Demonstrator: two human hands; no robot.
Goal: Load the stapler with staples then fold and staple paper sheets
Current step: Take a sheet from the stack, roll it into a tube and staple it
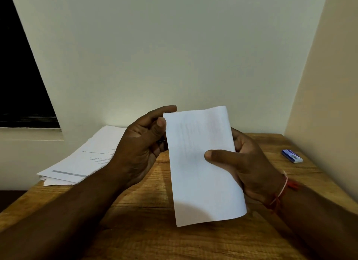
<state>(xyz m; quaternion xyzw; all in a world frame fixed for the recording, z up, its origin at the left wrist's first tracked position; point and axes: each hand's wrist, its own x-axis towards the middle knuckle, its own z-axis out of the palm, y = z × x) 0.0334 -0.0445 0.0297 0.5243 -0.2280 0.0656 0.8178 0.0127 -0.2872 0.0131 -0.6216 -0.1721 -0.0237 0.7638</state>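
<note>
Paper: folded paper [201,172], a narrow white strip, is up in the air over the middle of the surface [155,230], tilted a bit, faint print showing through.
Right: right hand [246,163] grips the folded paper at its right edge, thumb across the front, fingers behind.
Left: left hand [139,147] is curled at the paper's upper left corner, thumb tip at the edge, index finger reaching behind the top. Cannot tell if it really pinches the sheet. A dark bit shows between the fingers, unclear what.
Stack: stack of sheets [87,155], printed, lies on the surface at far left, partly behind the left forearm.
Box: staple box [292,156], blue and white, lies flat on the surface at far right, well apart from the hands.
Wrist: red thread [280,194] is tied round the right wrist.
</note>
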